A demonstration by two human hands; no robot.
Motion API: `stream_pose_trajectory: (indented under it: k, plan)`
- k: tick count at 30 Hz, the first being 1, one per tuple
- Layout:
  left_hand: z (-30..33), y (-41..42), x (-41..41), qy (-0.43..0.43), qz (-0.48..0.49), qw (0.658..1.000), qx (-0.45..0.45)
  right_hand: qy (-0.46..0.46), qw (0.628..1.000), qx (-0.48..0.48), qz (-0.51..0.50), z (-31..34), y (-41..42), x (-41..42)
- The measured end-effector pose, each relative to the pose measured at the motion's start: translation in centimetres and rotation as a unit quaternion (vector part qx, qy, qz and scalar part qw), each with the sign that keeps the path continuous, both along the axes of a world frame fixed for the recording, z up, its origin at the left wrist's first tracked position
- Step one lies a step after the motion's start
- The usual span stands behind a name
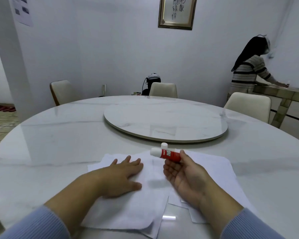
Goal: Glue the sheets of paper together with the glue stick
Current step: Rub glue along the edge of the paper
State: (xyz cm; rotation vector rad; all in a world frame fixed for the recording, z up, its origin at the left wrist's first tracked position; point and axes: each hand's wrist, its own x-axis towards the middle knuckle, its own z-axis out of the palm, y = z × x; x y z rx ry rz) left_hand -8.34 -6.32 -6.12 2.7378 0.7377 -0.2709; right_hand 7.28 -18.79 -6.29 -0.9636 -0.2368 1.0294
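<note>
Round white marble table under pale light, with a raised marble turntable at its centre. Cream chairs around the far rim, white walls behind, a framed calligraphy piece hung high, and a printed sheet taped up at far left. Tiled floor visible at left.

On the near side, overlapping white sheets of paper spread flat. Left hand pressed palm down on the left sheet, fingers straight and slightly spread, gripping nothing. Right hand turned palm up over the sheets, fingers loosely curled, with a red-labelled glue stick held at the fingertips, lying nearly level, white end pointing left. Small white cap upright on the table just behind the stick.

At far right, a person in a striped top bent over a sideboard. Behind the middle chair, a dark object with a white top, too small to identify. Label text on the stick blurred. Blue sleeves cut off by the lower edge.
</note>
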Motion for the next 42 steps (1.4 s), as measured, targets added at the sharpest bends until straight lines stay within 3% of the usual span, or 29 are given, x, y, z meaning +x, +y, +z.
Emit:
stream_pose_trajectory:
  k: [3, 6, 8, 11, 13, 16, 20, 22, 23, 24, 26, 29, 37, 42]
  plan:
    - [1.6, 0.8, -0.6, 0.035, -0.015, 0.999, -0.004, 0.005, 1.000, -0.012, 0.001, -0.4, 0.1, 0.2]
    - [1.0, 0.1, 0.3, -0.022, 0.051, 0.997, 0.054, 0.019, 1.000, -0.006, -0.013, -0.3, 0.3, 0.3]
    - [0.1, -0.9, 0.9, 0.004, 0.065, 0.995, 0.074, 0.034, 0.999, 0.001, -0.022, -0.4, 0.4, 0.2]
    - [1.1, -0.4, -0.2, 0.063, 0.023, 0.998, 0.012, 0.048, 0.998, 0.004, -0.032, -0.3, 0.3, 0.4]
    - [2.3, 0.2, -0.9, 0.035, 0.017, 0.999, -0.018, 0.051, 0.998, 0.003, -0.037, -0.4, 0.3, 0.4]
    - [1.3, -0.7, 0.5, -0.074, 0.061, 0.995, -0.020, 0.048, 0.998, 0.000, -0.040, -0.5, 0.4, 0.4]
    - [-1.2, -2.1, 1.7, -0.028, 0.070, 0.996, 0.041, 0.040, 0.998, 0.008, -0.049, -0.5, 0.1, 0.3]
    - [-1.3, -1.8, 1.1, -0.028, 0.062, 0.997, 0.031, -0.032, 0.997, 0.006, -0.071, -0.4, 0.2, 0.2]
    - [-1.5, -1.8, 0.9, -0.031, 0.056, 0.997, 0.034, -0.126, 0.989, -0.014, -0.082, -0.3, 0.3, 0.3]
    - [-1.7, -1.8, 0.7, -0.034, 0.051, 0.997, 0.043, -0.247, 0.964, -0.045, -0.089, 0.0, 0.4, 0.3]
    - [-2.3, -2.0, 0.6, -0.045, 0.051, 0.996, 0.055, -0.468, 0.875, -0.090, -0.089, 0.7, 0.8, 0.2]
    - [-2.6, -2.0, 0.6, -0.051, 0.054, 0.995, 0.060, -0.626, 0.773, -0.101, -0.033, 1.2, 2.1, 0.0]
    - [-2.5, -2.3, 0.4, -0.104, 0.086, 0.991, 0.025, -0.754, 0.646, -0.118, 0.010, 0.0, 3.4, -0.2]
    - [-2.4, -2.1, 0.5, -0.082, 0.076, 0.993, 0.036, -0.767, 0.635, -0.093, 0.009, 0.3, 1.8, 0.5]
